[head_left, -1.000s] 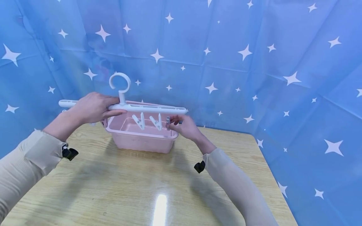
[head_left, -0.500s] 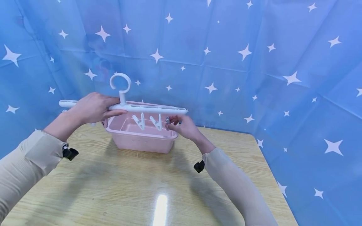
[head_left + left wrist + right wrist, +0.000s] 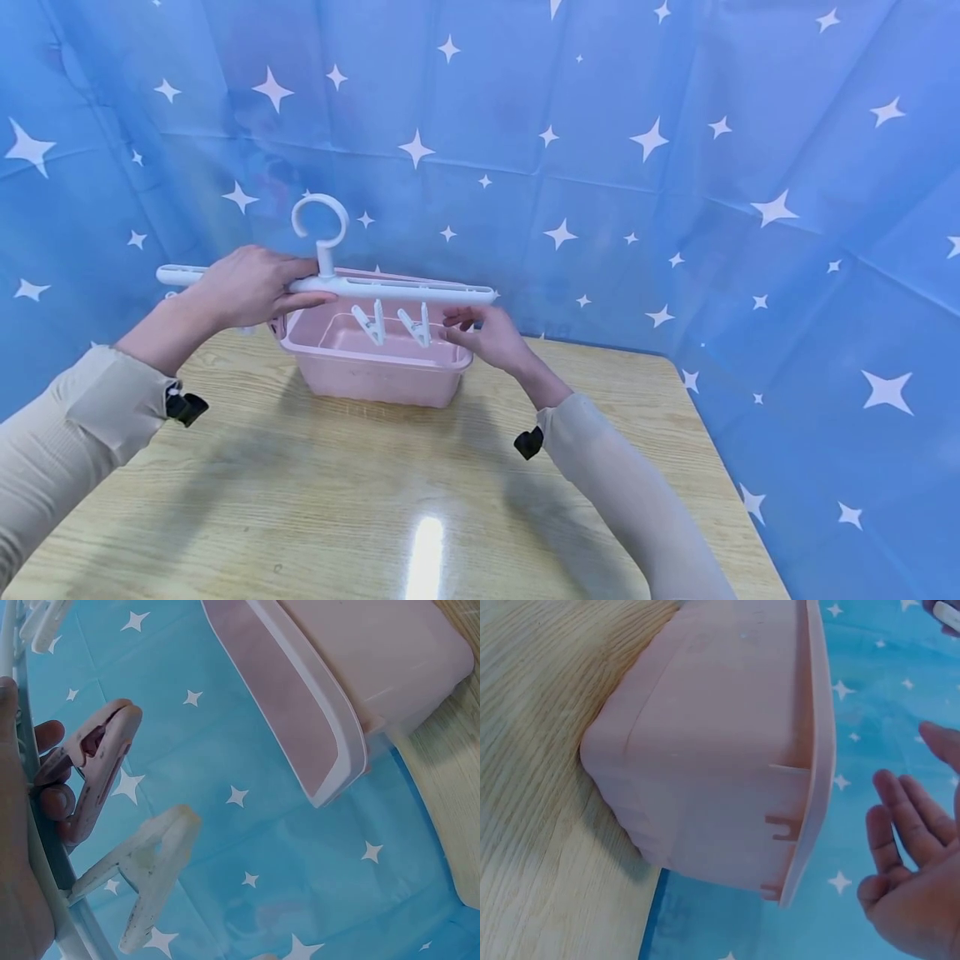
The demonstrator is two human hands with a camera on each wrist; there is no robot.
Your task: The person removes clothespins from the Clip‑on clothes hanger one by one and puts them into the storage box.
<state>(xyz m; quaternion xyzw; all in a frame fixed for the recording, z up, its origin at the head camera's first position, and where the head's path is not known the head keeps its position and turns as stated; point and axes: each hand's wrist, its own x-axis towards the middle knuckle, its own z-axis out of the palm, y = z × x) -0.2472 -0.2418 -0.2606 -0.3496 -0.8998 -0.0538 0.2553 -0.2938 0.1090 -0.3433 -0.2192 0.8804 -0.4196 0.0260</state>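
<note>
My left hand [image 3: 251, 287] grips the bar of a white clip hanger [image 3: 405, 290] just left of its round hook, holding it level above a pink plastic basin [image 3: 375, 382]. Two white clips [image 3: 372, 323] [image 3: 417, 326] hang from the bar's right half. Close up in the left wrist view, a darker, pinkish clip [image 3: 106, 772] hangs beside the fingers and a whitish clip [image 3: 161, 881] below it. Under the bar's right end is my right hand [image 3: 491, 337], fingers bent and apart. Nothing shows between them in the right wrist view.
The basin stands near the back of a wooden table [image 3: 337, 492]. Behind and to the right hangs a blue curtain [image 3: 600, 83] with white stars. The table's right edge slants towards the front.
My right hand held a small grey clip before; now it is gone from the fingers, and where it lies does not show. The left hand and the hanger have stayed practically still.
</note>
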